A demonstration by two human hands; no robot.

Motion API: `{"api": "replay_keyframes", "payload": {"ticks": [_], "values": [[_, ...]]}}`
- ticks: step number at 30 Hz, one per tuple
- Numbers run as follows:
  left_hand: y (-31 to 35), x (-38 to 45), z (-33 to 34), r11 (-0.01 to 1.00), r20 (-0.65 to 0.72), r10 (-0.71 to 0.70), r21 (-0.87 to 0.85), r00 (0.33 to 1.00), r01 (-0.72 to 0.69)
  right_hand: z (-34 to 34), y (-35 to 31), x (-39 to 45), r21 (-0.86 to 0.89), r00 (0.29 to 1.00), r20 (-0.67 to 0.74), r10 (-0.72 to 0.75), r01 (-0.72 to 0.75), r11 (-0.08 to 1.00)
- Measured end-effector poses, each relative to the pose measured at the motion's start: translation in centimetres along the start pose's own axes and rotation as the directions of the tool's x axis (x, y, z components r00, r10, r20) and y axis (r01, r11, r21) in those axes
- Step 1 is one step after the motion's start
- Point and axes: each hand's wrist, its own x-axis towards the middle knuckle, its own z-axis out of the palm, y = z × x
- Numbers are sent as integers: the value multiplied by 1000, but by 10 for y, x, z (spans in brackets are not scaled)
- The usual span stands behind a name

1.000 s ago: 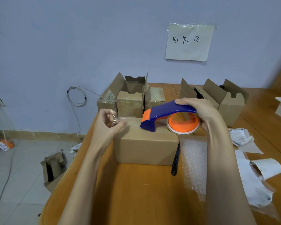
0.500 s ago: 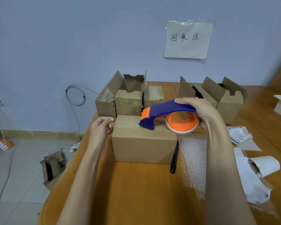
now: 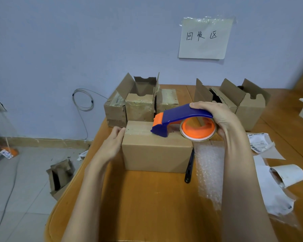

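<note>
Illumination is soft, diffuse and moderately bright. The cardboard box (image 3: 156, 154) casts only a faint shadow on the wooden table (image 3: 147, 206). Glare marks the clear tape along the top of the paper sign (image 3: 205, 37) and the bubble wrap (image 3: 208, 168). The tape dispenser (image 3: 180, 116) is rendered sharp. Wide-angle distortion bends the table edge, and the right-hand margin is blurred.

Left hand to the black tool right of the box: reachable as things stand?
Probably not directly: the left hand rests on the left end of the box, which stands between it and the black tool. It would have to reach over.
</note>
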Motion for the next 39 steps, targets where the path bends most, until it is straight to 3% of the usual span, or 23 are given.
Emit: {"api": "replay_keyframes", "payload": {"ticks": [5,8,11,12,15,18,25,31,39], "values": [[-5,-4,3,990,2,-52,-135,999,52,-1,0,2,-20,1000,-3,1,-1,1000],[-2,2,-1,996,-204,-5,-90,979,-14,-1,-1,0,-17,1000,8,0,1,1000],[22,2,-5,944,-407,-27,-310,913,-110,0,-1,-2,12,1000,6,1,-1,1000],[31,5,-4,928,-378,-44,-357,925,-102,0,-1,-1,15,1000,-4,0,0,1000],[47,12,5,963,-118,-97,-261,988,63,0,-1,-2,33,1000,-21,8,-8,999],[42,11,16,933,25,-140,-330,990,140,1,-1,-5,65,1000,-13,28,-27,998],[29,5,-2,919,71,-111,-371,991,130,10,-1,-5,54,999,38,-3,1,999],[6,-5,-46,919,77,-148,-358,986,166,51,2,-6,34,986,162,-24,18,999],[6,-6,-53,903,92,-144,-395,985,169,56,2,4,27,980,197,-25,20,999]]}}
